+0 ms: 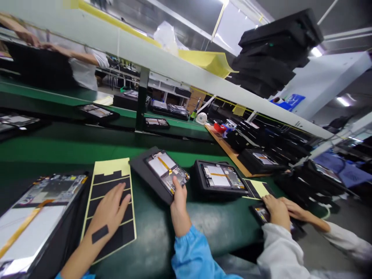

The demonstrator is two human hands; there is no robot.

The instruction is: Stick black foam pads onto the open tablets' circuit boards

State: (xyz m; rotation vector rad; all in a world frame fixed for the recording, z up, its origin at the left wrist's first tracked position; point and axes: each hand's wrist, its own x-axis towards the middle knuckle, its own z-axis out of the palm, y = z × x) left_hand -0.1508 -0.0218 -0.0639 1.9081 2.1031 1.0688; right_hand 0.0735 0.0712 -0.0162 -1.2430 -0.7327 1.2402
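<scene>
Head view: the left hand [109, 211], its grip released, is extended over a sheet of black strips [123, 228]; contact cannot be determined. An opened tablet [165, 168] over a dark tray [145, 172] is grasped at its near edge by the right hand [178, 209], above the green table [151, 236]. Farther back, a second tablet [157, 122] is placed beside a dark post [142, 97].

Ceiling lamps [316, 51] blaze up right, and a soft sheen coats the green bench [221, 221]! Edges stretch, bottom-right corner smears.
</scene>
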